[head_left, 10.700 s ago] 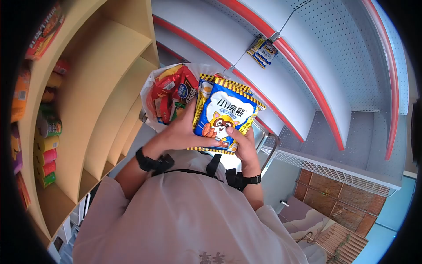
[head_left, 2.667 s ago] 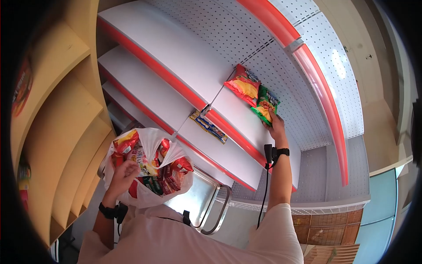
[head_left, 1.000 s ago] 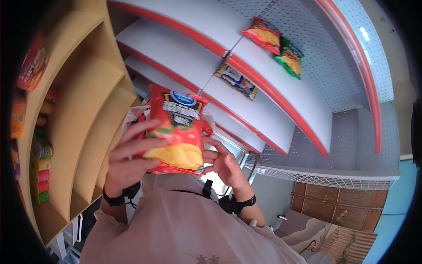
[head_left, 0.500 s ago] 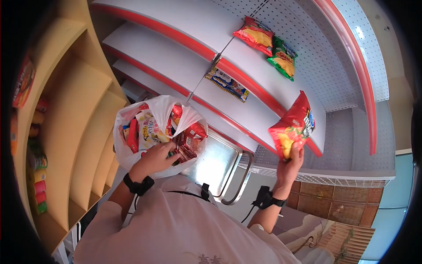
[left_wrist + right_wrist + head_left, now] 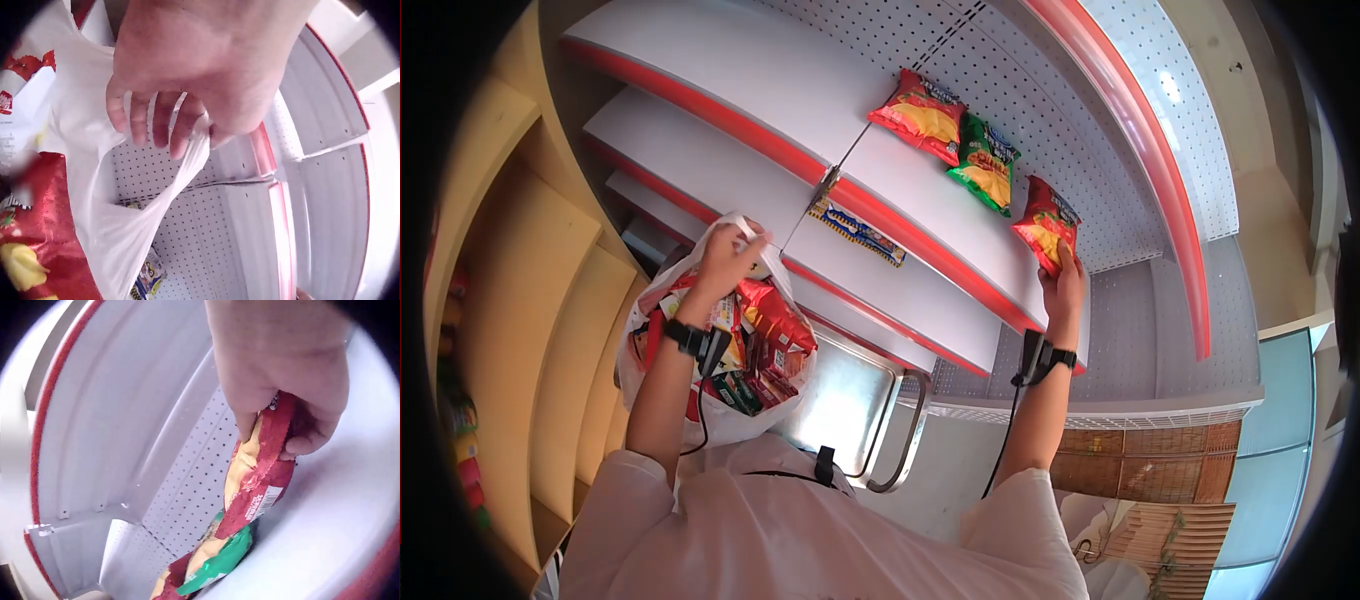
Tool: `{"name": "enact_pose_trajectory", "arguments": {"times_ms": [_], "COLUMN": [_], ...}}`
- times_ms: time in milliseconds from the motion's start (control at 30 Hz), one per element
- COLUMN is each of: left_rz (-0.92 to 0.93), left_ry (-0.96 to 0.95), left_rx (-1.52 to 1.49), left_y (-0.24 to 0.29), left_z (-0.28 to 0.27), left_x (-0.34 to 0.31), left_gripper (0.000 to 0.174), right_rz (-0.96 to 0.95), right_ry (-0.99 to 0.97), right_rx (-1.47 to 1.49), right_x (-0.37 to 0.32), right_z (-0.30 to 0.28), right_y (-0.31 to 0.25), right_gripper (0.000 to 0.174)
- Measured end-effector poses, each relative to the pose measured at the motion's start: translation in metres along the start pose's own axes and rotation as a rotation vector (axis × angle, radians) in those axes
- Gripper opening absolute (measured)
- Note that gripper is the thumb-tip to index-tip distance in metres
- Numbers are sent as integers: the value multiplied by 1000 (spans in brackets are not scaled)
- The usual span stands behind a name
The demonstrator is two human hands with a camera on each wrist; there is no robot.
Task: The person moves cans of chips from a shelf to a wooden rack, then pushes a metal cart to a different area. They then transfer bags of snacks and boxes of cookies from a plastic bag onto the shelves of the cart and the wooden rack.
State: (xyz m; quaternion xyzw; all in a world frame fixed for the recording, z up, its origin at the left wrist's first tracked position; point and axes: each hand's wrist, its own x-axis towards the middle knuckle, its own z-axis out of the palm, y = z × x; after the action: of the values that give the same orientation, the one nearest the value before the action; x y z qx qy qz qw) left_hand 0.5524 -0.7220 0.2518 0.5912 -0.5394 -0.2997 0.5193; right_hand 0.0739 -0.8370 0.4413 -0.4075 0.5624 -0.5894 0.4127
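My right hand (image 5: 1062,290) pinches the near end of a red chip bag (image 5: 1048,215) at the right of a white shelf. In the right wrist view, thumb and fingers clasp both faces of this bag (image 5: 262,469), which stands on edge. Beside it are a green chip bag (image 5: 986,172) and another red chip bag (image 5: 920,118), both against the perforated back panel. My left hand (image 5: 722,262) holds up a handle of a white plastic bag (image 5: 710,425) filled with snack packs. The left wrist view shows the fingers curled over the stretched plastic (image 5: 87,125).
A blue-and-yellow snack pack (image 5: 858,236) lies one shelf lower, partly hidden by the red shelf edge (image 5: 940,265). A metal cart (image 5: 835,400) stands below the shelves. At the left rises a wooden shelf unit (image 5: 565,330) with colourful cans.
Since one second ago, the red chip bag has gone from the left hand to the right and onto the shelf beside the green one. The left hand has moved up to the plastic bag's handle.
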Motion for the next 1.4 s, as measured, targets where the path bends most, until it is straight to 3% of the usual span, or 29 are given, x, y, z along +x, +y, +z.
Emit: {"name": "enact_pose_trajectory", "arguments": {"times_ms": [67,100,133,233,267,367,400,433,467,500,533,600,633,733,867,933,1000,1100,1200,1267,1300,1333,1400], "left_rz": [-234,-152,-154,-300,-200,0,-193,-163,-122,88,81,175,165,121,36,232,241,288,380,467,487,508,522], "left_ry": [-74,-27,-16,-352,-337,-274,-411,-450,-489,-509,-513,-586,-555,-440,-471,-283,-266,-247,-245,-255,-277,-298,-341], "left_rx": [-11,115,115,167,266,176,50,27,3,95,100,247,287,429,533,478,434,338,227,144,117,90,85], "left_y": [-17,-19,-19,-7,2,-3,25,24,21,20,20,22,0,-9,-14,3,6,29,76,99,107,113,116], "left_z": [-7,-6,-6,-9,-11,-15,-29,-33,-36,-36,-37,-37,-27,-5,4,-4,-15,-36,-47,-37,-31,-25,-17], "left_x": [19,21,20,0,-14,-43,-51,-62,-68,-70,-73,-75,-78,-78,-82,-93,-110,-140,-161,-169,-170,-170,-169], "left_gripper": [31,47,47,58,58,51,43,44,49,63,63,67,67,63,51,44,41,36,33,31,31,32,35], "right_rz": [19,83,147,133,125,28,104,-125,-128,8,18,-435,-545,-616,-499,-373,-285,63,325,585,682,653,744], "right_ry": [-12,-21,-32,36,82,23,23,41,152,238,235,240,250,237,-46,-162,-325,-408,-690,-836,-848,-842,-792], "right_rx": [15,-10,-35,-175,-281,-403,-478,-552,-537,-696,-695,-787,-672,-644,-504,-517,-576,-380,-211,82,137,139,156], "right_x": [22,31,41,52,53,70,79,89,81,52,34,4,-15,-85,-173,-213,-240,-285,-317,-334,-335,-337,-331], "right_z": [1,3,4,8,8,-8,-18,-27,-24,-4,1,3,8,26,43,46,33,23,36,55,55,59,48], "right_y": [6,8,13,19,21,31,34,43,40,14,10,5,7,11,39,57,93,134,133,117,127,129,129], "right_gripper": [34,31,28,36,38,39,47,53,55,52,52,39,32,23,12,8,8,9,29,50,61,65,67]}}
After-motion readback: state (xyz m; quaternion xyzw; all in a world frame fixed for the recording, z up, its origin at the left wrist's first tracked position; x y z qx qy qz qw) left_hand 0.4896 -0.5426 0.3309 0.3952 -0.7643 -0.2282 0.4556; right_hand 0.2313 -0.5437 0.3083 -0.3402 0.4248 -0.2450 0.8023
